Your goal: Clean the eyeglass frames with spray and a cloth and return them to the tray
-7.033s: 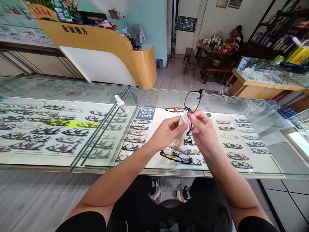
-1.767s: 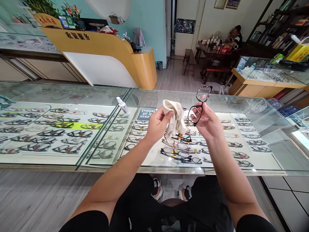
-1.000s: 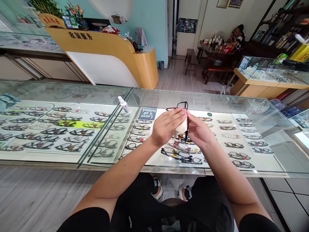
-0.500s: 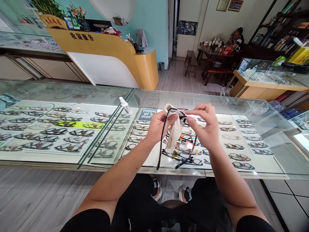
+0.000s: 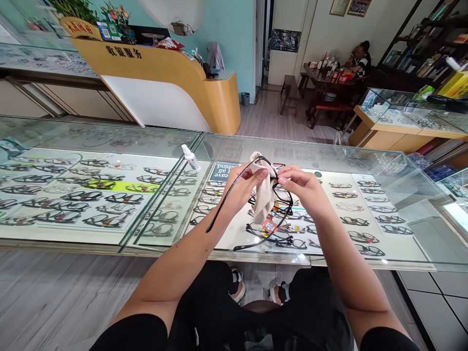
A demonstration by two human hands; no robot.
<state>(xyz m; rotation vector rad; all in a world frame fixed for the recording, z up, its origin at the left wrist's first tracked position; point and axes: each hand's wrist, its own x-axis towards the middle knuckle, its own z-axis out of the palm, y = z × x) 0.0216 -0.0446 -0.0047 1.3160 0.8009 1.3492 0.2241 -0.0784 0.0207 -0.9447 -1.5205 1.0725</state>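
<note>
Black-framed eyeglasses (image 5: 287, 200) are held between my two hands above the glass counter, their temples pointing back toward me. My left hand (image 5: 242, 187) is closed on a cream cleaning cloth (image 5: 263, 200), wrapped over one lens of the glasses, with the thumb pressing on the cloth. The cloth's loose end hangs down. My right hand (image 5: 300, 187) pinches the frame near its middle with thumb and fingertips. An orange-red tag (image 5: 269, 225) shows below the cloth; whether it hangs from these glasses I cannot tell.
The glass display counter (image 5: 365, 156) holds rows of eyeglasses beneath its top. A white spray bottle (image 5: 190, 159) stands on it to the left. Behind are a wooden cashier desk (image 5: 223, 102), another display case (image 5: 380, 129) and a person (image 5: 361, 61) seated at a table.
The glasses have turned in my hands, their temples swinging to the left. My right hand has moved slightly left, its fingers drawn closer together on the frame.
</note>
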